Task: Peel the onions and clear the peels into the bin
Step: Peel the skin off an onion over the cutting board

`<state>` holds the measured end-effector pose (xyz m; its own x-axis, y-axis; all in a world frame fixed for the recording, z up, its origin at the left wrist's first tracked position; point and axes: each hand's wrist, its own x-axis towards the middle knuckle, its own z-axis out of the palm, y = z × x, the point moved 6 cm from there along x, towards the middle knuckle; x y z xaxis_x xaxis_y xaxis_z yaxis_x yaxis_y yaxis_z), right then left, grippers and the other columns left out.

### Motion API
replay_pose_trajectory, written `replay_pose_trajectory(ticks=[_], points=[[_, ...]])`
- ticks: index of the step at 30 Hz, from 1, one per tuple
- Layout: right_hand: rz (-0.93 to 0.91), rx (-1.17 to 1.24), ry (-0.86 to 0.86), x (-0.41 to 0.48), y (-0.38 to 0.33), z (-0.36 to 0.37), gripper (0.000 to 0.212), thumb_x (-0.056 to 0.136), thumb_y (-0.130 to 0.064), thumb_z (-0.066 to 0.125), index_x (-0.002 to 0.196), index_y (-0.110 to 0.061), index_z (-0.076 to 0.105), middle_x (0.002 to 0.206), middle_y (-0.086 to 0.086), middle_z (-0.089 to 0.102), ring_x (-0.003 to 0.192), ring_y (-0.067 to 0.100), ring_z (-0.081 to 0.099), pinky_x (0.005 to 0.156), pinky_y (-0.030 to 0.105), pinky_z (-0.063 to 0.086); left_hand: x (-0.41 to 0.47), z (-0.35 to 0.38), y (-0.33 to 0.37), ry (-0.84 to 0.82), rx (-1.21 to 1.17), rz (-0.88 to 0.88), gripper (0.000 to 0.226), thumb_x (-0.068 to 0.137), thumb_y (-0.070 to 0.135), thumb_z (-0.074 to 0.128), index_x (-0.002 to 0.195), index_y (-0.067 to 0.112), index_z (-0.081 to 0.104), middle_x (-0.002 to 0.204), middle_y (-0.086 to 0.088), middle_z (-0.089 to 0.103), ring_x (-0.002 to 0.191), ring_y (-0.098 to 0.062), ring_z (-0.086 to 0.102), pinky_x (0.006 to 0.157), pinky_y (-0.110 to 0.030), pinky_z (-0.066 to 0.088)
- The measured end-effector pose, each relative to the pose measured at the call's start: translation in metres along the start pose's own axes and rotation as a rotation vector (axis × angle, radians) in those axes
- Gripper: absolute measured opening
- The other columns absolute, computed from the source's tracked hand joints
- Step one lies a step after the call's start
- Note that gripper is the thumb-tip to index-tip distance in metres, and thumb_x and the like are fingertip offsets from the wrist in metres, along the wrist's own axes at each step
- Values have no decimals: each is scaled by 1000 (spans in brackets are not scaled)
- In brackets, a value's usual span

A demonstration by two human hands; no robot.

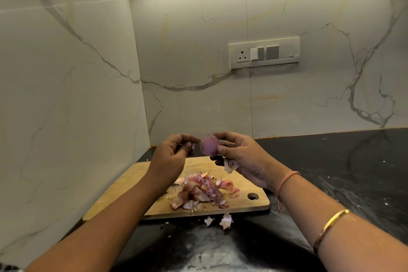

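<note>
Showing smooth, pale-purple flesh with most of its skin off, the onion (209,144) is held up at the fingertips of the right hand (240,157), whose fingers curl over its top with the thumb against its near side. A papery flap of skin (229,165) hangs below that palm. Just left of the onion, the left hand (172,157) pinches a scrap of peel (190,146) in curled fingers. Beneath both hands, a pile of peels (198,190) lies on the wooden cutting board (123,187). Two loose peels (226,221) rest on the dark counter (331,161).
</note>
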<state>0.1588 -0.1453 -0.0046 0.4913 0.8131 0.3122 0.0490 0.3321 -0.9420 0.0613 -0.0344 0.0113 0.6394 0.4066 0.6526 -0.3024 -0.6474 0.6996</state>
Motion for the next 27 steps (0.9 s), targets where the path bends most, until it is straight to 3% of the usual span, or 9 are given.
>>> replay_pose_trajectory(ticks=[5,8,12,16,23,27], points=[[19,-12,-16,0,3,1,33,91,11,45,116,-8,57,106,14,61,86,19,59,69,25,51,-2,3,1,-10,-34,2,10,81,28,60,91,32,60,95,7,64,89,-7,63,74,-16,53],[8,7,-29,-1,2,2,33,89,12,47,114,-8,58,105,13,63,89,20,61,76,28,50,-3,5,1,-33,6,-1,28,65,39,65,91,30,61,92,10,66,84,1,64,72,-14,53],[-39,-57,-9,-1,1,2,38,80,3,65,115,-10,59,110,13,65,100,23,61,90,35,50,-4,3,2,1,-31,-11,22,66,32,69,86,26,63,87,8,68,81,1,65,68,-11,51],[-90,-162,72,0,0,-1,36,76,3,71,104,-17,60,108,14,65,94,20,61,79,28,53,-4,3,3,35,-43,1,11,75,10,69,80,19,65,81,4,68,74,2,64,65,-9,50],[-111,-234,91,-1,-3,-1,39,74,8,71,103,-16,59,104,4,64,91,16,60,67,19,52,-4,7,0,25,21,-3,14,83,11,64,79,24,61,79,5,65,70,2,63,64,-9,50],[-102,-202,71,1,-1,-1,41,76,15,63,101,-18,58,107,6,63,89,17,61,75,22,52,-4,5,0,47,-112,-46,12,88,9,56,83,19,59,84,-2,65,75,-7,66,65,-13,53]])
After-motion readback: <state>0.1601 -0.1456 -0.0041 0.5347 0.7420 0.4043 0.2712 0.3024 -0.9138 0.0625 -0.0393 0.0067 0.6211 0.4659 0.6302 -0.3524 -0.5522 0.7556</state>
